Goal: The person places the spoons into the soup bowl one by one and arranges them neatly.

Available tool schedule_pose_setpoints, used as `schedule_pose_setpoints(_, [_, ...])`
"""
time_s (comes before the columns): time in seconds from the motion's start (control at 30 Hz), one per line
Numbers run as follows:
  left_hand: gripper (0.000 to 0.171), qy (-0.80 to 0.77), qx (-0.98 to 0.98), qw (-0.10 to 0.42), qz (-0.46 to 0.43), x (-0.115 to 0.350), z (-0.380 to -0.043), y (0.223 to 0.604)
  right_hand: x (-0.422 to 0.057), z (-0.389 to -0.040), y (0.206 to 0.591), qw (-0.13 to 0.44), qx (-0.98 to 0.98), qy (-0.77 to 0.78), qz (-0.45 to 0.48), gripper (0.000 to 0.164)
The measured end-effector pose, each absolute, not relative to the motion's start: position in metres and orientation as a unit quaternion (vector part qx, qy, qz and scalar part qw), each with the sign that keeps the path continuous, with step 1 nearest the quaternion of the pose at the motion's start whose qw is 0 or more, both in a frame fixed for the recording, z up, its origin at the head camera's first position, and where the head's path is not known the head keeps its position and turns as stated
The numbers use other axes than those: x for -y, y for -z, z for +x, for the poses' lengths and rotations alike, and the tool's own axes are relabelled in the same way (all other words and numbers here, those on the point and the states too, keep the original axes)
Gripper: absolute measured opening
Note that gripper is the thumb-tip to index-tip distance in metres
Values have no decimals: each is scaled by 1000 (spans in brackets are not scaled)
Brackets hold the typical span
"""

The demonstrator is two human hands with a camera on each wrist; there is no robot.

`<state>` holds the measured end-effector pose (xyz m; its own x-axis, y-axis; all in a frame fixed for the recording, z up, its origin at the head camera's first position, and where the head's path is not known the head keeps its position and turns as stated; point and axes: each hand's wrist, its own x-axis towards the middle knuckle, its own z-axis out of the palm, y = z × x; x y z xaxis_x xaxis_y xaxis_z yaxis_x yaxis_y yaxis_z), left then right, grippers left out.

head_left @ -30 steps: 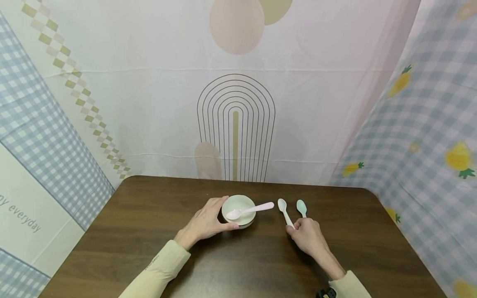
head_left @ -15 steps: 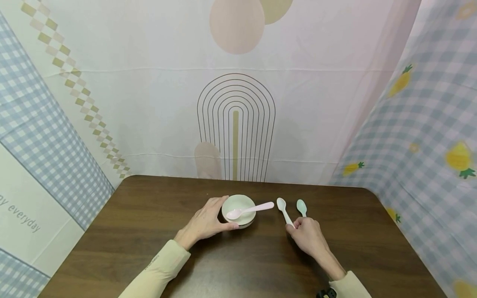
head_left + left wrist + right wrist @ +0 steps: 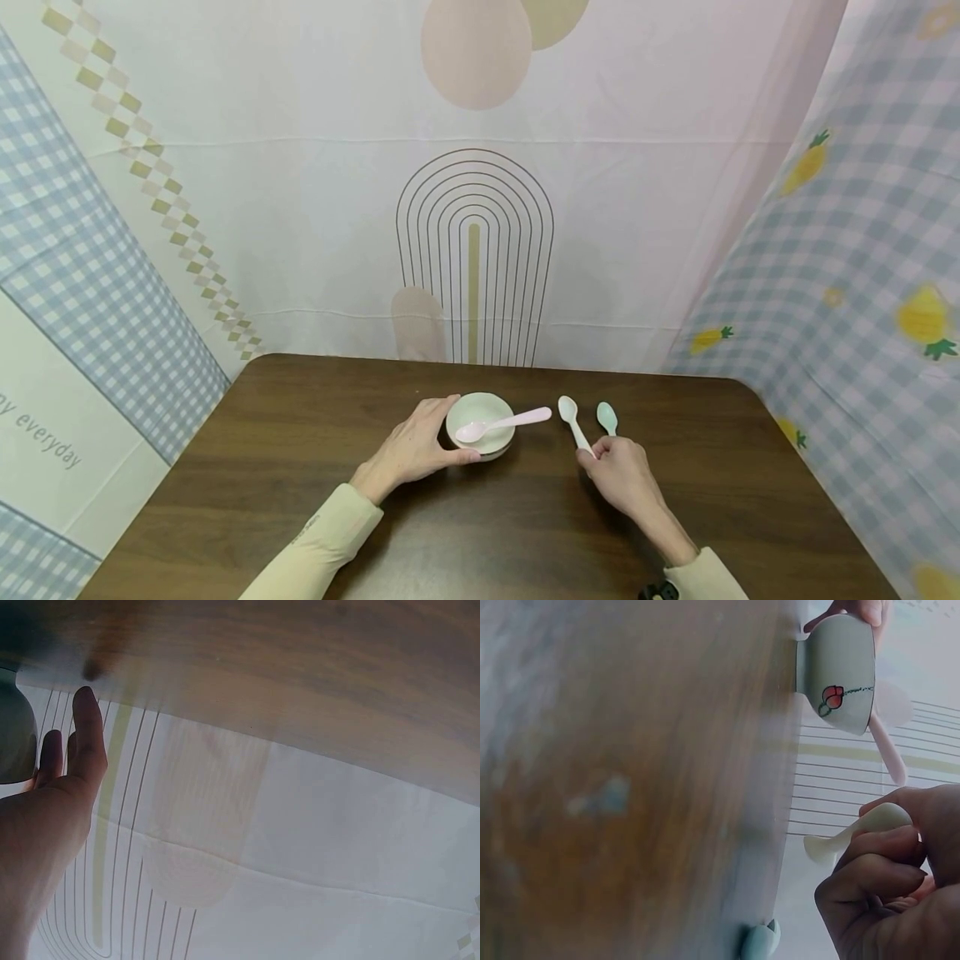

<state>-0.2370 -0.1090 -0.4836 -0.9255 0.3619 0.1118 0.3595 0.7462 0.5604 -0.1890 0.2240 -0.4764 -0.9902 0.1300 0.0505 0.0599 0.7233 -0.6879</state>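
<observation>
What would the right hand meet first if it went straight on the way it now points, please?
Probably the pink spoon's handle, which sticks out past the bowl, though depth is hard to judge.

A person's bare left hand, its forearm in a pale yellow sleeve, grips the small round pale-green bowl from the left, thumb on the near side, fingertips on the far side. Right of the bowl, the bare right hand, back upward, pinches a white long-handled spoon, fingers curled.
</observation>
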Motion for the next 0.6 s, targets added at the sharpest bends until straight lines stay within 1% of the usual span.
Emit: schedule_pose_setpoints(0.6, [106,-299,-935,0,192,109,-237,484,-226,-188,469,39,922,-379,-62,24])
